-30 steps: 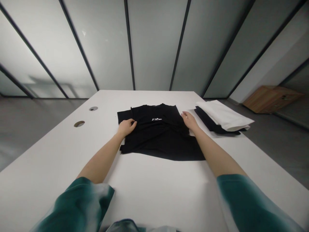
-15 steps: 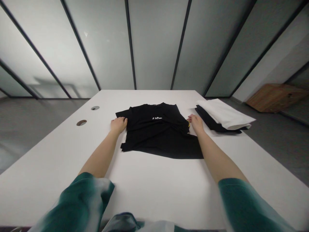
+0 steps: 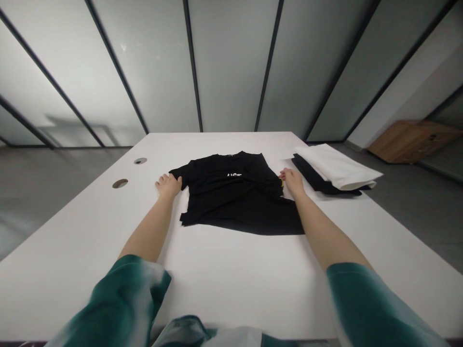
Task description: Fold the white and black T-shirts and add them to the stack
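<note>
A black T-shirt (image 3: 238, 202) with small white lettering on its chest lies on the white table, collar pointing away from me. Its body is wrinkled, with a crosswise fold below the lettering. Beside its left sleeve rests my left hand (image 3: 169, 185), fingers spread and the thumb side touching the sleeve edge. My right hand (image 3: 292, 182) is at the shirt's right sleeve edge, fingers bent together on the cloth. A small yellow bit shows by those fingertips. My right forearm covers the lower right corner of the shirt.
At the table's right edge lies a folded white cloth (image 3: 338, 166) on top of a folded black cloth (image 3: 311, 178). Two round holes (image 3: 120, 183) are in the white table (image 3: 231, 284) on the left. Frosted glass panels (image 3: 227, 67) stand behind, and a wooden cabinet (image 3: 408, 142) is at the right.
My left hand has slid outward to the left and its fingers have spread. The left sleeve now reaches slightly farther out. My right hand has hardly moved.
</note>
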`<state>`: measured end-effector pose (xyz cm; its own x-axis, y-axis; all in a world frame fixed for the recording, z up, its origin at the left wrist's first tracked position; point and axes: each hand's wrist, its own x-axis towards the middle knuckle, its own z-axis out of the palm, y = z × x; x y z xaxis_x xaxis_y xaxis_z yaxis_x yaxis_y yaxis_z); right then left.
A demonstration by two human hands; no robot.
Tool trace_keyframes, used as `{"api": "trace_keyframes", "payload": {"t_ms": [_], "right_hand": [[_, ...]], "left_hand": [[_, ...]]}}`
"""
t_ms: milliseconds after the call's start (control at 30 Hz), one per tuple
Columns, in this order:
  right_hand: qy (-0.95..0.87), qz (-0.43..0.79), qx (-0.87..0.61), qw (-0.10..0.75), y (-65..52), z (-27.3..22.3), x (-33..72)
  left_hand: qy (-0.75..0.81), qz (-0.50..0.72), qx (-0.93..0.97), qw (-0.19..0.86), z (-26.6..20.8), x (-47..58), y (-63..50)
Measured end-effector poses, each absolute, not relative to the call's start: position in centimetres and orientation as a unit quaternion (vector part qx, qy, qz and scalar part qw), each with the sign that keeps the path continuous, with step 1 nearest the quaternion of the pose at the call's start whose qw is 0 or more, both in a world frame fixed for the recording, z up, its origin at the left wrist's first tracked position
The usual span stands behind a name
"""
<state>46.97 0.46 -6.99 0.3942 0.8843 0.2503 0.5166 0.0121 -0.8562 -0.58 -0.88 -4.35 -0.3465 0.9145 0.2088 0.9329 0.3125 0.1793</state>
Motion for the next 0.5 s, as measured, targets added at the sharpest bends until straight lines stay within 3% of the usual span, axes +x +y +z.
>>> {"api": "trace_keyframes", "payload": {"t_ms": [167, 367, 500], "right_hand": [[-0.515, 0.191, -0.69, 0.473, 0.5, -6.8, 46.8], [-0.524, 0.185, -0.691, 0.462, 0.5, -6.8, 46.9], [-0.528, 0.178, -0.696, 0.454, 0.3, -6.6, 46.6]], "left_hand": [[-0.783, -0.163, -0.601, -0.003, -4.1, -0.4, 0.3], [-0.79, -0.311, -0.505, -0.156, -2.0, 0.1, 3.4], [-0.752, -0.352, -0.544, -0.121, 0.3, 1.3, 5.5]]}}
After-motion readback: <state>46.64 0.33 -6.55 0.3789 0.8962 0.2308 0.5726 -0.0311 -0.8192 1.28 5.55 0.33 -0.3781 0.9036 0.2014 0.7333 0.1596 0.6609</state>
